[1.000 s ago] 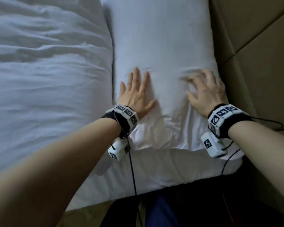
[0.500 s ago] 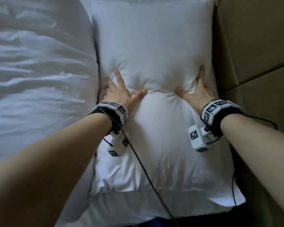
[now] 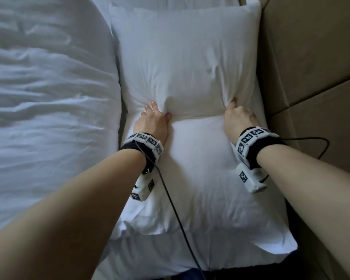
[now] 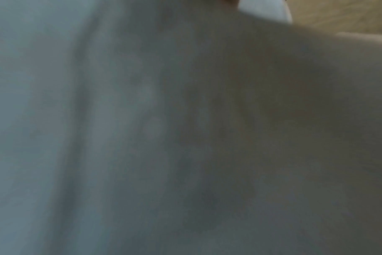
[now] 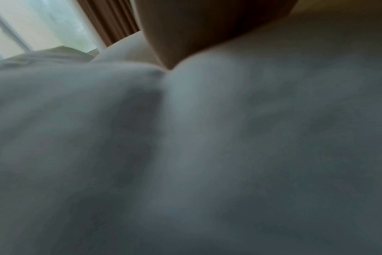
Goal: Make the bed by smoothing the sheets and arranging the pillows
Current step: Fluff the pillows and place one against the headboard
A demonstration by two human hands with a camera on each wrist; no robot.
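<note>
A white pillow [image 3: 190,57] lies lengthwise between the duvet and the headboard, dented by a crease across its middle. My left hand [image 3: 154,118] presses into the left end of that crease, its fingertips showing and thumb alongside. At the crease's right end my right hand [image 3: 237,116] has its fingers curled, and pillow fabric is bunched at its thumb. Both wrist views are filled with blurred white pillow cloth [image 4: 142,138] [image 5: 185,155]; a dark part of the right hand [image 5: 207,25] shows at the top of the right wrist view.
A wrinkled white duvet [image 3: 49,98] covers the bed to the left. A tan padded headboard [image 3: 311,57] stands tight against the pillow's right side. White sheet [image 3: 160,257] shows below the pillow. A black cable [image 3: 176,209] trails from my left wrist. A window and brown curtain [image 5: 107,19] show far off.
Both hands lay flat with spread fingers on the pillow; now the left fingers are drawn together and dug in, and the right fingers have curled, bunching fabric. The view has shifted, showing more of the pillow.
</note>
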